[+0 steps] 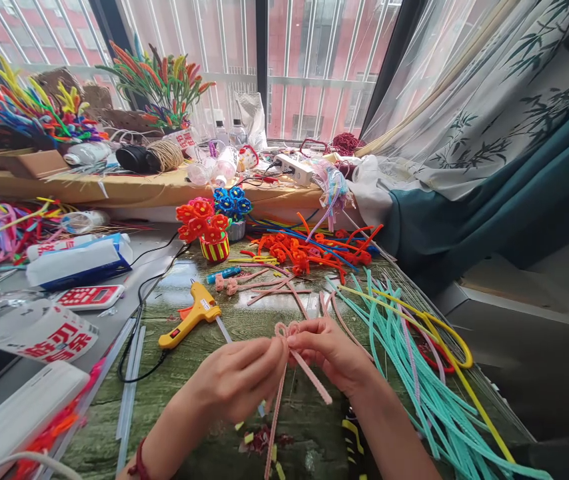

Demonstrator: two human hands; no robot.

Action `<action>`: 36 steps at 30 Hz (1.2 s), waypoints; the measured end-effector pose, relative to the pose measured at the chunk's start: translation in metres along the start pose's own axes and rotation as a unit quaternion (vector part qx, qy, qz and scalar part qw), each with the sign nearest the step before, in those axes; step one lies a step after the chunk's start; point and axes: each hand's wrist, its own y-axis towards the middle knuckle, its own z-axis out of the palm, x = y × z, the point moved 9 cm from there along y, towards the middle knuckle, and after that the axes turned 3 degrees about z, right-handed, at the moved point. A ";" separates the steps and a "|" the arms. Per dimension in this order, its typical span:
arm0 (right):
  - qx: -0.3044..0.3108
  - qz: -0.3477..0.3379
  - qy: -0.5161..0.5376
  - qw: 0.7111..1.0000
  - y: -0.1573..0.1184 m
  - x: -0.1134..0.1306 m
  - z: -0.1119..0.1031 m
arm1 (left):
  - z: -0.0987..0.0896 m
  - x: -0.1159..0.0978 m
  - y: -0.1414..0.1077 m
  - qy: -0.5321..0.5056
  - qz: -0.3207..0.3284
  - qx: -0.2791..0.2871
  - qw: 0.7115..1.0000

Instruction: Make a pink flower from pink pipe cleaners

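Observation:
Between my two hands is a pink pipe cleaner (pixel 313 379), bent into small loops at the top, with two loose ends hanging below. My left hand (pixel 244 373) pinches it from the left, just under the loops. From the right, my right hand (pixel 332 350) grips the same pipe cleaner between thumb and fingers. Beyond the hands lie more pink pipe cleaners (pixel 277 291), some curled into small looped shapes (pixel 227 285). A yellow hot glue gun (pixel 192 317) rests on the table to the left, a glue stick in its back.
Turquoise pipe cleaners (pixel 404 373) spread along the right, with a yellow one (pixel 447 333) across them. Orange pieces (pixel 309 250) pile at the back beside red flowers in a striped pot (pixel 214 247). Clear glue sticks (pixel 132 387) and a calculator (pixel 89 297) lie left; a black cord loops near the gun.

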 end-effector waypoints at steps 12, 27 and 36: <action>-0.116 -0.224 -0.041 0.967 -0.009 0.036 -0.002 | 0.043 0.071 -0.037 -0.448 -0.542 -0.069 0.708; -0.123 -0.149 -0.031 0.981 -0.003 0.021 -0.003 | 0.036 0.071 -0.036 -0.343 -0.481 -0.038 0.806; -0.122 -0.156 -0.005 0.980 -0.002 0.019 -0.001 | 0.050 0.080 -0.055 -0.500 -0.567 -0.044 0.653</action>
